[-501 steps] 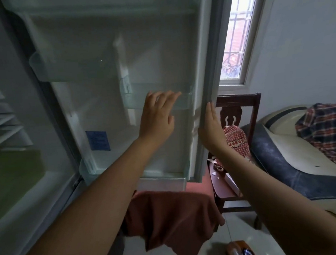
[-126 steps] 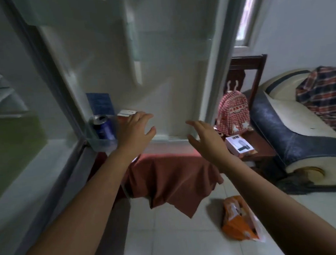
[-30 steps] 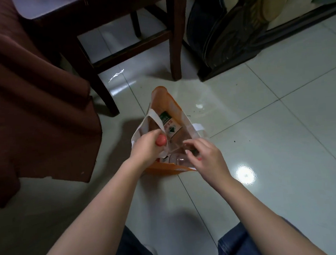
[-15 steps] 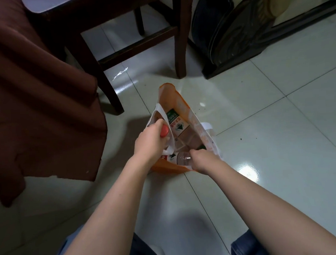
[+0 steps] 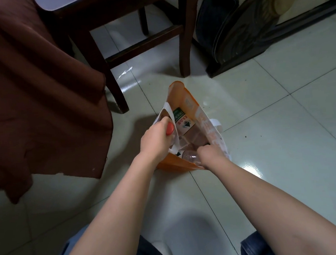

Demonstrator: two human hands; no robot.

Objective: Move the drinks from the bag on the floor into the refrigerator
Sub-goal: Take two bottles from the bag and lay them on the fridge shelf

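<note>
An orange bag with white handles stands open on the tiled floor. My left hand is closed around the neck of a bottle with a red cap at the bag's left side, and a white handle drapes over the hand. A bottle with a green and white label lies inside the bag. My right hand reaches into the near end of the bag. Its fingers curl down onto a clear plastic bottle, and the fingertips are hidden. The refrigerator is out of view.
A dark wooden chair stands just beyond the bag. A brown cloth hangs on the left. A dark sofa base sits at the upper right. My knees in blue jeans are at the bottom edge.
Since half a second ago my right hand has sunk a little deeper into the bag and closed onto the clear bottle. My left hand has kept its grip on the red-capped bottle.
</note>
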